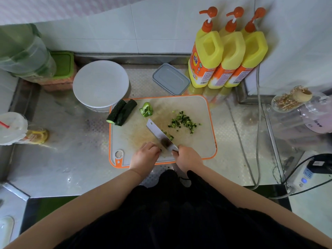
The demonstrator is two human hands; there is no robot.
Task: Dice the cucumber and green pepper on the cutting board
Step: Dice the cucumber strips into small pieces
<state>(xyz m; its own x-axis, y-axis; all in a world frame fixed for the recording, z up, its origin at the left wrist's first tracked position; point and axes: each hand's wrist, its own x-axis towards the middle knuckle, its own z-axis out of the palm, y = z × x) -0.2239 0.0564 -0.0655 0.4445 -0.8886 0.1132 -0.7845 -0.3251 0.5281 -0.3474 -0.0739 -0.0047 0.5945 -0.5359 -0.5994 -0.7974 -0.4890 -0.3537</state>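
On the steel worktop (pixel 71 159), near its front edge, lies a pale rectangular cutting board with an orange rim (pixel 208 112); at the board's front edge the right hand (pixel 187 158) is wrapped tight around the handle of a broad steel cleaver (pixel 159 134), whose blade slants up and left toward the board's middle; the left hand (pixel 145 155), fingers curled under, rests on the board just beside the blade's near end, and whether it pins anything beneath the fingers cannot be told; a few dark green cucumber strips (pixel 168 136) show against the blade's right side; further toward the board's right half sits a loose scatter of finely diced cucumber (pixel 183 121); at the board's back left corner two dark green cucumber lengths (pixel 122 112) lie side by side, their lower ends overhanging the left rim; just right of them, near the back edge, sits a chunk of light green pepper (pixel 146 109), uncut; behind the board's back left corner stands a round white plate (pixel 100 83), touching or nearly touching the rim; behind the back edge rests a grey lidded rectangular container (pixel 170 79); three yellow pump bottles with orange caps (pixel 226 54) stand in a row at the worktop's back right, against the white tiled wall (pixel 143 29); a plastic cup with a red straw (pixel 10 126) stands at the left edge.
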